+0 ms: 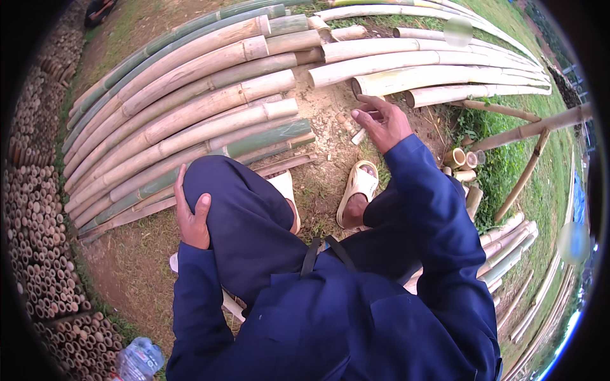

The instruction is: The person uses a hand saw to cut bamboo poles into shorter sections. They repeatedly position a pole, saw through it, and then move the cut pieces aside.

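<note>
My left hand (192,219) rests against the side of my bent left knee (222,184), its thumb and fingers apart and nothing in it. Out in front, above my right foot, my right hand (386,124) is raised with its fingers loosely curled and a gap between thumb and fingertips. I see nothing held in it. A short pale stick (359,136) shows just below that hand; whether it touches the hand or lies on the ground I cannot tell. Ahead of my feet, small scraps and pale sawdust (324,105) cover the ground between two groups of bamboo poles.
Long bamboo poles (210,95) lie side by side at the front left, more poles (438,79) at the front right. Short bamboo pieces (454,157) sit by a pole frame (527,130) on the right. Cut bamboo is stacked (47,235) far left, near a plastic bottle (140,359).
</note>
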Action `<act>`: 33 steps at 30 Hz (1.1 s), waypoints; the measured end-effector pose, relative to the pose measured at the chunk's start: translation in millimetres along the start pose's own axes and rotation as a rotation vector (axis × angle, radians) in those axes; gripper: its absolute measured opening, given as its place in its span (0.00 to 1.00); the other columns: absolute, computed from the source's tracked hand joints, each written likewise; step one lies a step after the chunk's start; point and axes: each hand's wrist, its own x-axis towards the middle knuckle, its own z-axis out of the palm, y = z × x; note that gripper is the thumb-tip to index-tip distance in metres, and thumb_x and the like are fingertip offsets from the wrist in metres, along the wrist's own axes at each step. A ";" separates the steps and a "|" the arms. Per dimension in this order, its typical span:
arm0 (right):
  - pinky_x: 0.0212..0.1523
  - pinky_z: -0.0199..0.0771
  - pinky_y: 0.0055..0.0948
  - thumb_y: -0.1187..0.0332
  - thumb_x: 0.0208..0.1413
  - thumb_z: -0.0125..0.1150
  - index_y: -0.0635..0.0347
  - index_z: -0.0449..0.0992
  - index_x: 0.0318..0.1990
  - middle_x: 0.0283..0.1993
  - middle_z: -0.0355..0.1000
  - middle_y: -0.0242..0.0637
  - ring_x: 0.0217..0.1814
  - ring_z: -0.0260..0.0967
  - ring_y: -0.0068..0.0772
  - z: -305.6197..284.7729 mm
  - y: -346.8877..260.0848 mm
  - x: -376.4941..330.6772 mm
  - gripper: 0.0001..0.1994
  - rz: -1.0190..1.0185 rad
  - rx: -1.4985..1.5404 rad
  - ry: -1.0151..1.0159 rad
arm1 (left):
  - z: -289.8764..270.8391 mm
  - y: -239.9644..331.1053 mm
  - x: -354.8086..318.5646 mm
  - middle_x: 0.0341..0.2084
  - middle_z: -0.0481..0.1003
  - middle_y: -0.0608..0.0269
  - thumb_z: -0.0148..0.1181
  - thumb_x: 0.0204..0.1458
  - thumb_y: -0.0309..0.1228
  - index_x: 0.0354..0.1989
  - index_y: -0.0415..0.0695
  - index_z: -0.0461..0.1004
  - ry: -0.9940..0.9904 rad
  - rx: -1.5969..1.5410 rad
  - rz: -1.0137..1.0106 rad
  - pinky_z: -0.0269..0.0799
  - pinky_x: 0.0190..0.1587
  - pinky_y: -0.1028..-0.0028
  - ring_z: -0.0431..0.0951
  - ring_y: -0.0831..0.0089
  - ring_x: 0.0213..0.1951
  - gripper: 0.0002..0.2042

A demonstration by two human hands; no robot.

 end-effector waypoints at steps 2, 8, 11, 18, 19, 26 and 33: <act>0.51 0.81 0.38 0.53 0.59 0.68 0.69 0.76 0.61 0.50 0.82 0.53 0.49 0.82 0.45 48.4 57.4 57.6 0.30 0.000 -0.040 -0.085 | 5.0 9.7 -14.4 0.71 0.58 0.41 0.64 0.57 0.52 0.76 0.34 0.50 0.042 0.072 -0.012 0.53 0.74 0.60 0.60 0.53 0.72 0.47; 0.50 0.81 0.57 0.57 0.61 0.66 0.60 0.55 0.76 0.67 0.68 0.50 0.60 0.75 0.55 188.6 188.5 122.3 0.39 0.642 0.359 -0.165 | 9.1 12.1 -33.4 0.73 0.52 0.33 0.72 0.50 0.52 0.77 0.33 0.43 0.058 0.437 0.105 0.51 0.74 0.51 0.56 0.38 0.72 0.56; 0.50 0.80 0.55 0.54 0.65 0.62 0.57 0.56 0.76 0.70 0.65 0.48 0.58 0.75 0.55 221.4 217.6 126.4 0.37 0.727 0.425 -0.290 | -0.8 15.8 -26.0 0.72 0.55 0.36 0.70 0.52 0.53 0.77 0.35 0.46 0.049 0.282 0.004 0.51 0.74 0.54 0.57 0.43 0.73 0.54; 0.31 0.78 0.38 0.53 0.65 0.64 0.58 0.75 0.57 0.44 0.75 0.39 0.29 0.71 0.32 242.7 217.8 126.2 0.22 0.721 0.543 -0.186 | -15.1 -66.8 -4.1 0.59 0.75 0.46 0.55 0.63 0.60 0.66 0.35 0.69 0.082 -0.528 -0.441 0.65 0.66 0.64 0.74 0.61 0.62 0.38; 0.28 0.76 0.36 0.54 0.64 0.66 0.57 0.76 0.54 0.39 0.73 0.37 0.27 0.69 0.30 240.4 218.0 126.9 0.19 0.728 0.510 -0.178 | -10.6 -88.7 0.1 0.55 0.77 0.48 0.54 0.63 0.61 0.63 0.36 0.72 0.098 -0.522 -0.486 0.68 0.62 0.65 0.76 0.62 0.57 0.37; 0.15 0.52 0.26 0.64 0.55 0.76 0.59 0.78 0.32 0.18 0.62 0.27 0.14 0.56 0.21 217.1 207.7 110.9 0.11 0.681 0.594 0.019 | -10.7 -242.5 56.6 0.52 0.80 0.53 0.47 0.62 0.68 0.62 0.37 0.72 0.320 -0.394 -0.914 0.76 0.44 0.66 0.82 0.67 0.45 0.41; 0.17 0.50 0.20 0.66 0.58 0.73 0.54 0.74 0.29 0.20 0.63 0.22 0.16 0.52 0.15 107.1 151.2 133.5 0.11 0.461 0.744 0.003 | -85.1 -304.3 83.3 0.68 0.66 0.42 0.54 0.50 0.76 0.74 0.34 0.54 0.753 -0.648 -0.945 0.69 0.62 0.52 0.70 0.48 0.64 0.58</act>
